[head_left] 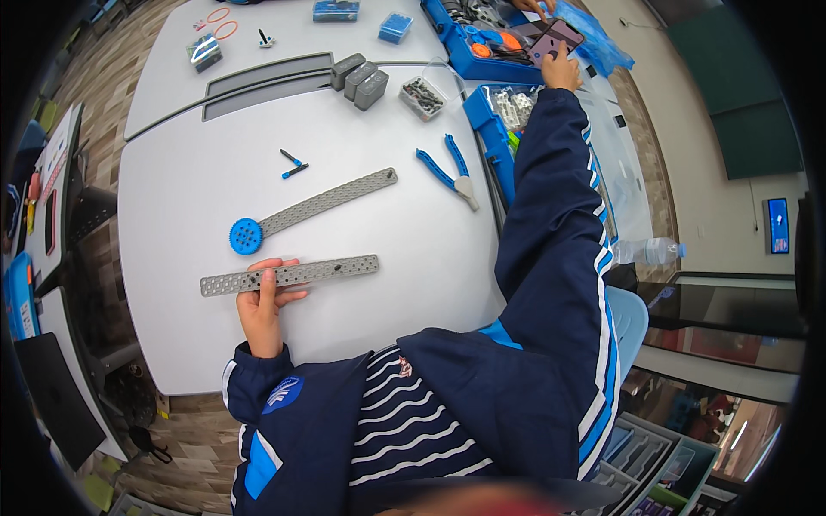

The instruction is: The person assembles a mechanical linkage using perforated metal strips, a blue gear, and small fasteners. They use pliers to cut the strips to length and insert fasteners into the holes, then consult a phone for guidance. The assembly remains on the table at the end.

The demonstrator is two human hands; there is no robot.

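Note:
My left hand (263,311) grips a grey perforated beam (318,271) near its left end, thumb on top and fingers underneath. Two dark pins stick into this beam. Just beyond it lies a second grey beam (331,201), with a blue gear (246,236) at its left end. My right arm stretches to the far right, where my right hand (562,69) is closed at the near edge of a phone (551,39), its fingers over the screen. Another person's hand (535,7) is at the phone's far side.
Blue-handled pliers (449,175), small blue-black parts (293,165) and a box of pins (422,98) lie on the white table (172,198). Grey blocks (359,82) stand farther back. Blue parts cases (489,138) line the right, near a bottle (650,251).

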